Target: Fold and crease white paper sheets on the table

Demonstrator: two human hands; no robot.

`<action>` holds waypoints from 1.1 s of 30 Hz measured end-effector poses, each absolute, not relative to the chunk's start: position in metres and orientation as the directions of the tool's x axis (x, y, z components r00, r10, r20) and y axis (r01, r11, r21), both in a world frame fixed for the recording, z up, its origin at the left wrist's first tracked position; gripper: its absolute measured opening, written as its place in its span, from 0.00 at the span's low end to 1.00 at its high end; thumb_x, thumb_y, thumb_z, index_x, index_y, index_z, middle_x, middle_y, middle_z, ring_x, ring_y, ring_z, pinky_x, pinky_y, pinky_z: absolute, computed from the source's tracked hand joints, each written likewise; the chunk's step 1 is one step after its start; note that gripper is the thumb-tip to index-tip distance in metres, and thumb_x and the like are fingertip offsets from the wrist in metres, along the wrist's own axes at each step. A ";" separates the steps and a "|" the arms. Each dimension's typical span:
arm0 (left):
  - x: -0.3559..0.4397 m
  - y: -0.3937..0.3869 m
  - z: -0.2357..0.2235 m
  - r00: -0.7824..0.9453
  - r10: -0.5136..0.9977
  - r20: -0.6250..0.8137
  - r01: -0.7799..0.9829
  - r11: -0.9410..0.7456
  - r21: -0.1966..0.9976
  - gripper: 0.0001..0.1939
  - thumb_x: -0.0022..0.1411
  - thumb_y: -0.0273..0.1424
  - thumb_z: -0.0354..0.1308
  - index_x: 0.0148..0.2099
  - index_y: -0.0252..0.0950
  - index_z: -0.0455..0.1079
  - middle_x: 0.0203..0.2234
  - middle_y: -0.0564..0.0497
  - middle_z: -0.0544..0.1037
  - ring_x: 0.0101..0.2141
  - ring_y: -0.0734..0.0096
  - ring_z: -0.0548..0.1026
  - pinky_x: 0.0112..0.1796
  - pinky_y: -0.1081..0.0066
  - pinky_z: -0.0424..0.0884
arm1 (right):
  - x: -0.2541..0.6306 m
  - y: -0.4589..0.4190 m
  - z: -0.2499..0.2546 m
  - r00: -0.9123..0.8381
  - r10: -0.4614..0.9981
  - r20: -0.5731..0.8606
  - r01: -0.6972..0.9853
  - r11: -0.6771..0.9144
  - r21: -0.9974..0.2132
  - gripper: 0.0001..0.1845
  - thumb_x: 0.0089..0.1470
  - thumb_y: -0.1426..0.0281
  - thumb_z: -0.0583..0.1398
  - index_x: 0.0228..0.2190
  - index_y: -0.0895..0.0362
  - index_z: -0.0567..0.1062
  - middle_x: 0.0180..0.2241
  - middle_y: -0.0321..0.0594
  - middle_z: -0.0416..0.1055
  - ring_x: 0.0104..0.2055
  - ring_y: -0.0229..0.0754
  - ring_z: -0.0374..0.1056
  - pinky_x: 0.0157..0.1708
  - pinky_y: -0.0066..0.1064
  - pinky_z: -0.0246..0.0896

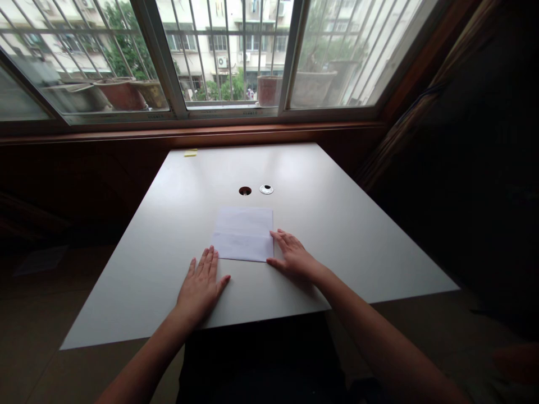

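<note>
A folded sheet of white paper (244, 233) lies flat on the white table (337, 235), with a faint crease running across it. My left hand (201, 287) rests flat at the paper's lower left corner, fingers stretched out and thumb spread to the right. At the right edge is my right hand (292, 254), its fingers apart, the fingertips touching the paper's side and the thumb at the lower right corner. Neither hand is wrapped round anything.
Beyond the paper are a round hole (245, 191) in the tabletop and a white ring-shaped cover (266, 189) beside it. A yellow sticky note (191, 152) is at the far left edge. A barred window (227, 56) with flowerpots outside stands behind the table.
</note>
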State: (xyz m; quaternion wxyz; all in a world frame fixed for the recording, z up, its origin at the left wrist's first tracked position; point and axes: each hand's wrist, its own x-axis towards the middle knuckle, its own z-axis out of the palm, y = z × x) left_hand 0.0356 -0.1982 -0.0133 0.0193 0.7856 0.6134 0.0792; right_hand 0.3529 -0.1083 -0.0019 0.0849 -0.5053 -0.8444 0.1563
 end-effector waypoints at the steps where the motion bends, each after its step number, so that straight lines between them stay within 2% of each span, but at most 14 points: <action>1: 0.036 -0.199 -0.013 0.227 0.968 0.104 0.963 -0.239 0.125 0.38 0.70 0.49 0.42 0.73 0.33 0.44 0.69 0.38 0.49 0.69 0.51 0.47 0.65 0.47 0.44 | 0.353 -0.108 -0.002 -0.479 0.878 -0.014 0.825 0.444 -0.349 0.48 0.57 0.44 0.55 0.68 0.54 0.48 0.68 0.50 0.49 0.72 0.52 0.39 0.68 0.47 0.38; 5: 0.038 -0.199 -0.009 0.205 0.970 0.127 0.966 -0.222 0.135 0.36 0.69 0.49 0.42 0.71 0.33 0.51 0.68 0.37 0.54 0.68 0.49 0.51 0.65 0.47 0.45 | 0.354 -0.108 -0.001 -0.506 0.863 0.004 0.809 0.476 -0.344 0.44 0.58 0.45 0.54 0.67 0.54 0.52 0.68 0.48 0.50 0.72 0.52 0.40 0.69 0.46 0.37; 9: 0.034 -0.184 0.001 0.205 0.964 0.171 0.960 -0.232 0.159 0.27 0.71 0.45 0.43 0.63 0.33 0.64 0.61 0.36 0.66 0.65 0.48 0.58 0.66 0.48 0.44 | 0.354 -0.109 0.000 -0.513 0.858 0.023 0.801 0.489 -0.344 0.42 0.59 0.46 0.54 0.67 0.53 0.54 0.68 0.46 0.51 0.71 0.52 0.40 0.69 0.47 0.36; 11: 0.034 -0.172 0.008 0.215 0.957 0.197 0.951 -0.251 0.183 0.24 0.71 0.43 0.44 0.60 0.34 0.66 0.58 0.37 0.68 0.63 0.49 0.61 0.66 0.48 0.45 | 0.354 -0.110 0.001 -0.508 0.861 0.028 0.803 0.485 -0.346 0.43 0.59 0.46 0.55 0.67 0.53 0.53 0.68 0.46 0.52 0.72 0.51 0.41 0.69 0.47 0.37; 15: 0.043 -0.144 0.018 0.315 0.921 0.229 0.904 -0.365 0.223 0.21 0.70 0.40 0.48 0.61 0.38 0.65 0.60 0.41 0.65 0.62 0.51 0.61 0.65 0.49 0.49 | 0.353 -0.112 0.000 -0.486 0.873 0.044 0.810 0.469 -0.352 0.45 0.58 0.46 0.56 0.67 0.55 0.52 0.68 0.49 0.52 0.71 0.51 0.42 0.69 0.46 0.38; 20: 0.073 -0.121 0.016 0.533 0.816 0.225 0.800 -0.572 0.181 0.25 0.71 0.43 0.48 0.65 0.37 0.61 0.65 0.41 0.60 0.65 0.51 0.56 0.65 0.48 0.50 | 0.355 -0.110 -0.010 -0.470 0.877 0.097 0.794 0.469 -0.388 0.50 0.55 0.45 0.58 0.68 0.57 0.49 0.68 0.51 0.51 0.71 0.52 0.44 0.69 0.47 0.40; 22: 0.085 -0.116 0.010 0.574 0.791 0.212 0.778 -0.607 0.161 0.27 0.71 0.44 0.48 0.66 0.37 0.60 0.65 0.40 0.61 0.65 0.51 0.56 0.64 0.47 0.50 | 0.356 -0.108 -0.014 -0.475 0.871 0.127 0.777 0.483 -0.403 0.52 0.54 0.45 0.60 0.68 0.57 0.48 0.68 0.52 0.51 0.70 0.54 0.45 0.68 0.49 0.41; 27: 0.093 -0.107 -0.004 0.491 0.842 0.223 0.843 -0.524 0.122 0.26 0.72 0.42 0.48 0.66 0.36 0.61 0.60 0.39 0.67 0.60 0.53 0.64 0.63 0.47 0.52 | 0.357 -0.108 -0.014 -0.479 0.862 0.165 0.759 0.502 -0.415 0.53 0.52 0.47 0.63 0.68 0.56 0.49 0.67 0.53 0.53 0.70 0.55 0.47 0.68 0.50 0.43; 33: 0.077 -0.105 -0.012 0.424 0.852 0.307 0.874 -0.474 0.105 0.25 0.71 0.41 0.49 0.65 0.36 0.62 0.59 0.39 0.67 0.59 0.52 0.63 0.63 0.49 0.53 | 0.356 -0.112 -0.006 -0.479 0.866 0.142 0.773 0.492 -0.401 0.47 0.54 0.45 0.61 0.66 0.56 0.55 0.66 0.53 0.56 0.70 0.54 0.47 0.68 0.50 0.43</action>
